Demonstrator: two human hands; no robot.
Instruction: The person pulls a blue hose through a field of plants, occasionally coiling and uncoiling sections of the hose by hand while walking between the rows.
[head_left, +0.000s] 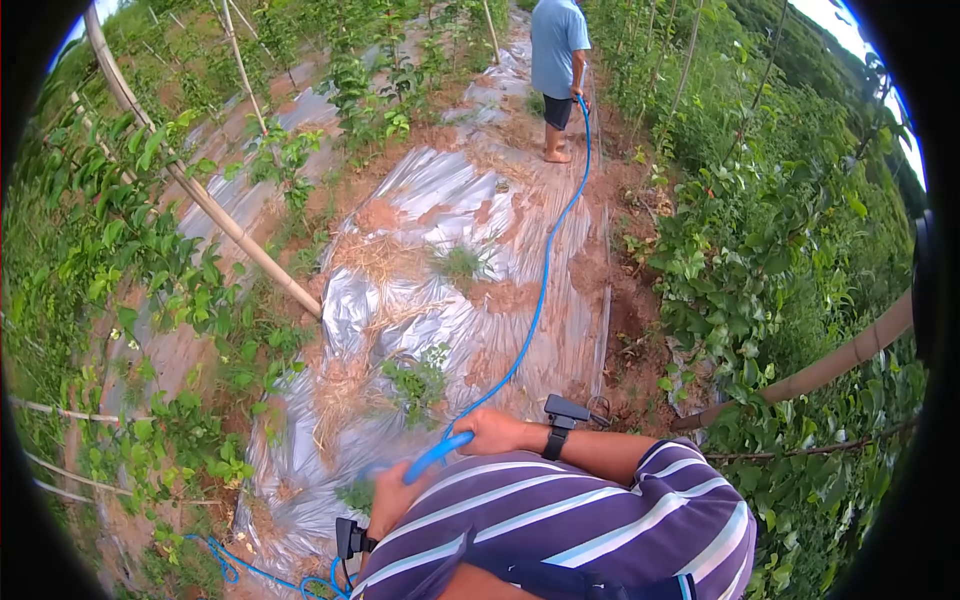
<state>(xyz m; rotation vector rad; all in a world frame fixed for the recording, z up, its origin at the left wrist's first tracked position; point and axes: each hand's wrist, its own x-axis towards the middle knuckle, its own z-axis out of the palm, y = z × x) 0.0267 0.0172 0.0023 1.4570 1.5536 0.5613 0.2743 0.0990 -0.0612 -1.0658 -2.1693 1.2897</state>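
A blue hose [547, 270] runs from my hands up the path to another person [558, 60] in a light blue shirt, whose hand is on it. My right hand [490, 430], with a black strap and device at the wrist, is closed around the hose near my body. Lower and to the left, my left hand [393, 492] is also wrapped round the hose, slightly blurred. Between the two hands the hose bends. More blue hose [235, 566] lies in loose loops on the ground at the bottom left.
Silvery plastic sheeting [440, 200] with soil and dry straw covers the path. A bamboo pole [225, 220] slants down on the left, another [850, 355] at the right. Leafy plants [740, 270] line both sides. Thin lines [75, 412] cross at lower left.
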